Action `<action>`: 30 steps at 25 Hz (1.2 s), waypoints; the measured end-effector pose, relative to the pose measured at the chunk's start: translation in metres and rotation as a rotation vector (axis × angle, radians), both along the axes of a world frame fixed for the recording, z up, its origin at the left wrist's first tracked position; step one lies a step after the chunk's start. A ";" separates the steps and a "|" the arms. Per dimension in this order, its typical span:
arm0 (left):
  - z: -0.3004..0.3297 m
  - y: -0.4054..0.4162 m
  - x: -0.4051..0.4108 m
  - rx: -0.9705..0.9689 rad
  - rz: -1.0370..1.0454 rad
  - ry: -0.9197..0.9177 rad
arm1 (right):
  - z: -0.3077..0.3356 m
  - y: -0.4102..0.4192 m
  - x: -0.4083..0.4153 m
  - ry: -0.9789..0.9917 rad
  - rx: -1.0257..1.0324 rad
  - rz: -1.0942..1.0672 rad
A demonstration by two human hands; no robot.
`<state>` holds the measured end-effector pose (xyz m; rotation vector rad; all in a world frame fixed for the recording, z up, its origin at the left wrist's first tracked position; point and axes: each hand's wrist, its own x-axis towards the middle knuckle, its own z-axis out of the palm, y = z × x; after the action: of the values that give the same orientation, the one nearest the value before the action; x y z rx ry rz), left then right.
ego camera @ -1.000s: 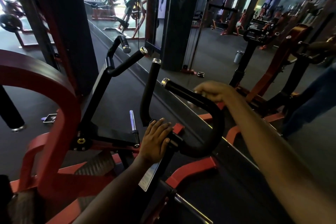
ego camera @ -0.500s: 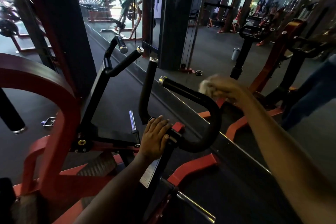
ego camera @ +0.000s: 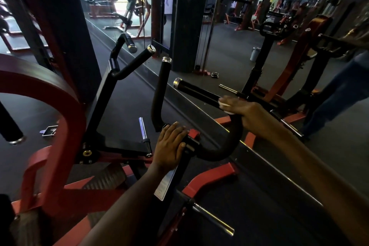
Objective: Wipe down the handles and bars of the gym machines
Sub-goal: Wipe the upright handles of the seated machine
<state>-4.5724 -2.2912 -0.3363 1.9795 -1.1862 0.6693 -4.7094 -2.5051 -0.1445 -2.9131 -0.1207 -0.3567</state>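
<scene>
A black curved handle bar (ego camera: 199, 94) with a chrome end cap rises from a red and black gym machine in front of me. My right hand (ego camera: 245, 114) is wrapped over its bend, pressing a small white cloth (ego camera: 224, 104) against the bar. My left hand (ego camera: 171, 144) rests flat on the black joint where the handles meet the machine's arm. A second upright black handle (ego camera: 160, 94) stands just left of the first. Another forked pair of handles (ego camera: 127, 62) sits further left.
A large mirror wall (ego camera: 229, 56) runs close behind the machine and reflects it, with a person in jeans (ego camera: 335, 96) at the right. A thick red frame (ego camera: 50, 106) curves at my left. A chrome peg (ego camera: 142, 128) sticks up nearby, another (ego camera: 211, 219) below.
My right hand has slid down the bar from near its upper straight part to the bend, with the cloth under it. My left hand has stayed on the joint.
</scene>
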 end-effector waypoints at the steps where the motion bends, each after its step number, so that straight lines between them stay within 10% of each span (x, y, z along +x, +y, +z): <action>1: -0.001 0.000 0.000 -0.008 -0.001 -0.015 | 0.004 0.001 -0.002 -0.013 0.012 -0.039; 7: 0.000 0.001 -0.001 -0.016 -0.006 -0.012 | 0.012 0.059 0.104 0.011 -0.169 0.075; 11: -0.001 0.001 0.001 -0.012 -0.008 -0.009 | -0.011 0.013 0.031 -0.023 -0.286 0.093; 30: -0.001 -0.002 -0.002 -0.028 -0.005 0.046 | -0.044 0.044 -0.024 -0.561 0.222 -0.311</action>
<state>-4.5746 -2.2932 -0.3374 1.9579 -1.1478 0.6319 -4.7335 -2.4606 -0.1886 -2.5296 0.2750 -1.1499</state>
